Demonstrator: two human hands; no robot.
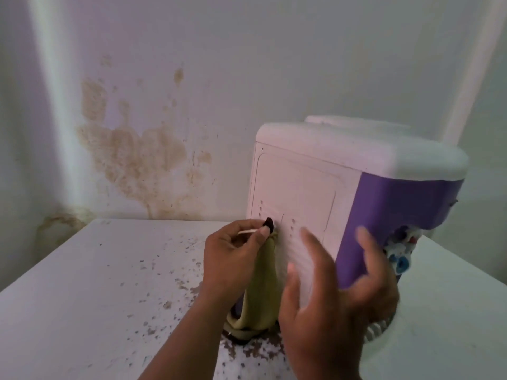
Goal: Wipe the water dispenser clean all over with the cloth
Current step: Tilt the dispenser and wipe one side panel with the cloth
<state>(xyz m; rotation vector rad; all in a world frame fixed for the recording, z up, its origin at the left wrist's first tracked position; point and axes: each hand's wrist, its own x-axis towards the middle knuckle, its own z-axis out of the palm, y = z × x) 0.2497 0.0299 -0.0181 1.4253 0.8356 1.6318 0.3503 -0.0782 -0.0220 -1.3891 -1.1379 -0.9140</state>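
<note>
Cloth [264, 286] hangs pinched in left hand [233, 256] against dispenser [343, 204] side vents; right hand [337, 292] spread loose, blurred, bracing its corner. Wiping looks midway: top, purple front remain. Tabletop [96, 283] below grip speckled.

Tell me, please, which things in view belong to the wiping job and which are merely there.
Part of the job:
water dispenser, white with a purple front
cloth, yellow-green, hanging from the left hand, which pinches its top against the dispenser's side
right hand, fingers spread at the dispenser's corner, blurred

Merely there:
table, white and speckled with dirt
wall, brown-stained
</note>
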